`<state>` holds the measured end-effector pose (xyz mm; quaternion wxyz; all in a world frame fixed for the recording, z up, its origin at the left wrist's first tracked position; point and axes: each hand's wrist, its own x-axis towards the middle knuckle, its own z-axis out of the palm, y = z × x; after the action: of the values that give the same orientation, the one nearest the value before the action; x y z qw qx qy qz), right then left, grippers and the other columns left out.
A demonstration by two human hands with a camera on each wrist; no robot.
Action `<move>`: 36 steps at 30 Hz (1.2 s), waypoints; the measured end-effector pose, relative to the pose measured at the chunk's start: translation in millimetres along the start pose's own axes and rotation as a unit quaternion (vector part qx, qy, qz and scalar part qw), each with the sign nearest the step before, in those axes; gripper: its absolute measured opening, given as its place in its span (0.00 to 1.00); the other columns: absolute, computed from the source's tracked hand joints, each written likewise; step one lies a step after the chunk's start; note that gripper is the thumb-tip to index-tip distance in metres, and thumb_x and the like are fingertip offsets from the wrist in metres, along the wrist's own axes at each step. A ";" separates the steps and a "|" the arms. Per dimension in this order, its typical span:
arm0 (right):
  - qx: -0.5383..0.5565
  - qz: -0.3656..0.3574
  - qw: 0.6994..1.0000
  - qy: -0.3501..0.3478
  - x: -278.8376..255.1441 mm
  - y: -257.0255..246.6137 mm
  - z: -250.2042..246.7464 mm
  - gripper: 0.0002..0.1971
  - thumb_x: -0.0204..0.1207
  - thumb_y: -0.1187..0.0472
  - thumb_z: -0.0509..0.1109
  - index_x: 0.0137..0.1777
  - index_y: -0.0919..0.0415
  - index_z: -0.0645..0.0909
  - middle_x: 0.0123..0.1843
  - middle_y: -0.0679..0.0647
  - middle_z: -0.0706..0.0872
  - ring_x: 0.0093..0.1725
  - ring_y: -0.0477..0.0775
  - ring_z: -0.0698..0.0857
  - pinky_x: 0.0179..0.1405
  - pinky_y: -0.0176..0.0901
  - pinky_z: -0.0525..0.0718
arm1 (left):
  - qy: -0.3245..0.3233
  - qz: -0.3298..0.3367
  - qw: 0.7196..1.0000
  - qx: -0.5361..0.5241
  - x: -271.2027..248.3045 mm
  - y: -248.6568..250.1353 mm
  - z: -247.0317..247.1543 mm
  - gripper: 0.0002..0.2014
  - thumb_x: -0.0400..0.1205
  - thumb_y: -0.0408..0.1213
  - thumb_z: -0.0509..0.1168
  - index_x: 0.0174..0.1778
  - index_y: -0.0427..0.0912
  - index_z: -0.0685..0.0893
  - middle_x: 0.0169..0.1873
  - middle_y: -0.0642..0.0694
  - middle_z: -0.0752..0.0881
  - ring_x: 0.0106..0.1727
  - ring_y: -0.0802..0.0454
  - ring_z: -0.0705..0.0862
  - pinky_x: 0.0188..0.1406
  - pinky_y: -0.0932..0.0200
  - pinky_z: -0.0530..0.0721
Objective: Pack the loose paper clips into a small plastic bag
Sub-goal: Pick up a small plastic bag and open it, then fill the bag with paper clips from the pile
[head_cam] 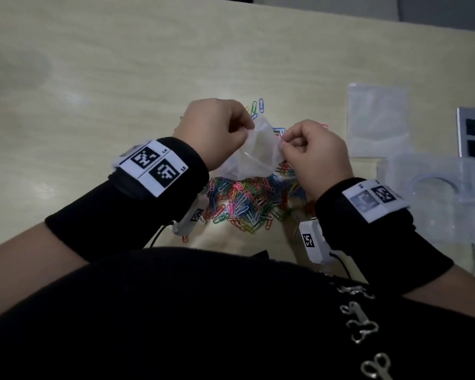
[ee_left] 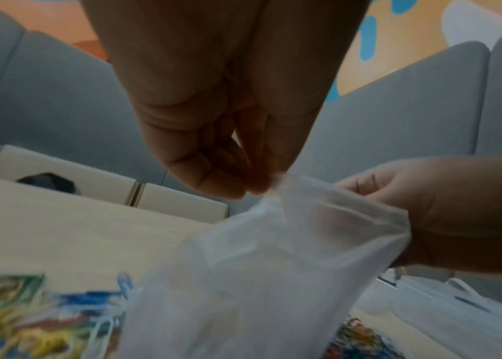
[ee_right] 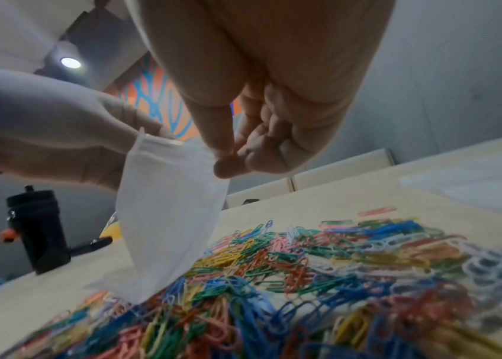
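Pale wood-grain table (head_cam: 93,78) carries a spread heap of coloured paper clips (head_cam: 244,204), flat spare bags (head_cam: 377,119) to the right and a black bottle (ee_right: 39,228) at the left. Above the heap, left hand (head_cam: 211,127) and right hand (head_cam: 313,152) each close a finger-and-thumb grip on opposite edges of the small plastic bag (head_cam: 254,152) mouth. Grey padded seating (ee_left: 59,97) and an orange-and-blue mural (ee_left: 397,36) stand behind.
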<state>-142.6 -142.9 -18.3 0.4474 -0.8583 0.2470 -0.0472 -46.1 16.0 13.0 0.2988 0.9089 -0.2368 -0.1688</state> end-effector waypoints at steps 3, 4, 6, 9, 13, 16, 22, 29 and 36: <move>0.053 0.016 0.998 0.011 -4.6 -0.5 7.7 0.05 0.72 0.62 0.72 0.42 0.50 0.82 0.33 0.43 0.83 0.34 0.43 0.82 0.43 0.40 0.84 | 0.005 -0.003 0.999 -0.038 -6.6 -6.0 6.0 0.04 0.76 0.38 0.68 0.43 0.54 0.84 0.31 0.56 0.86 0.36 0.55 0.86 0.45 0.54 0.86; 0.069 0.020 0.997 0.006 -6.9 -0.1 9.6 0.03 0.73 0.62 0.72 0.43 0.52 0.83 0.34 0.45 0.83 0.35 0.44 0.82 0.44 0.42 0.85 | 0.006 -0.004 0.998 -0.056 -8.1 -7.8 7.1 0.04 0.76 0.38 0.69 0.43 0.52 0.83 0.30 0.55 0.87 0.34 0.57 0.87 0.45 0.54 0.86; 0.094 0.016 0.995 -0.022 -11.4 1.9 12.0 0.01 0.75 0.59 0.71 0.44 0.55 0.83 0.37 0.49 0.85 0.37 0.46 0.84 0.46 0.45 0.86 | 0.011 0.001 0.998 -0.066 -10.1 -8.8 6.4 0.04 0.75 0.38 0.71 0.42 0.51 0.83 0.27 0.54 0.87 0.30 0.61 0.86 0.42 0.58 0.85; 0.054 -0.001 0.998 -0.032 -13.6 8.3 10.5 0.11 0.80 0.52 0.63 0.45 0.58 0.82 0.43 0.55 0.87 0.47 0.55 0.85 0.51 0.51 0.84 | 0.012 0.018 0.999 -0.045 -9.1 -4.9 2.5 0.04 0.75 0.38 0.70 0.43 0.49 0.83 0.27 0.54 0.87 0.33 0.60 0.86 0.41 0.61 0.82; -0.266 -0.029 0.959 -0.097 -7.7 28.5 3.2 0.26 0.75 0.41 0.67 0.70 0.51 0.73 0.71 0.55 0.74 0.71 0.61 0.71 0.69 0.54 0.72 | 0.009 0.027 0.999 -0.016 -2.8 1.8 3.8 0.03 0.75 0.39 0.69 0.43 0.49 0.84 0.31 0.52 0.88 0.36 0.55 0.87 0.42 0.58 0.83; -0.359 -0.024 0.918 -0.165 -11.6 37.9 5.7 0.40 0.68 0.35 0.72 0.78 0.43 0.63 0.82 0.52 0.61 0.77 0.64 0.62 0.72 0.61 0.70 | -0.005 0.020 0.999 -0.031 2.7 3.0 11.1 0.02 0.77 0.39 0.69 0.44 0.49 0.83 0.31 0.51 0.89 0.25 0.69 0.81 0.40 0.61 0.82; -0.321 -0.079 0.940 -0.089 -8.5 43.0 11.7 0.14 0.77 0.62 0.68 0.62 0.59 0.78 0.64 0.60 0.75 0.65 0.65 0.72 0.55 0.53 0.77 | -0.019 -0.025 0.995 -0.090 11.1 9.7 23.3 0.06 0.76 0.38 0.70 0.46 0.45 0.80 0.28 0.49 0.89 0.29 0.46 0.88 0.30 0.56 0.84; -0.279 -0.046 0.956 -0.081 2.4 40.4 2.2 0.05 0.73 0.62 0.70 0.48 0.59 0.82 0.52 0.58 0.81 0.53 0.60 0.79 0.49 0.45 0.74 | -0.040 -0.069 0.986 -0.145 17.3 10.0 38.5 0.07 0.76 0.37 0.72 0.46 0.40 0.82 0.29 0.45 0.89 0.32 0.41 0.90 0.38 0.43 0.90; 0.002 0.107 0.994 0.000 -0.3 24.2 -21.9 0.07 0.62 0.56 0.80 0.34 0.49 0.84 0.40 0.50 0.87 0.44 0.54 0.88 0.52 0.47 0.86 | -0.048 -0.093 0.981 -0.165 18.2 12.6 49.2 0.05 0.77 0.36 0.71 0.45 0.41 0.83 0.30 0.43 0.90 0.31 0.45 0.91 0.37 0.48 0.91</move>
<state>-158.7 -170.7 -24.4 0.4519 -0.8260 0.3369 0.0000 -57.2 -25.4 -19.8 0.4157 0.8560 -0.1341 -0.2764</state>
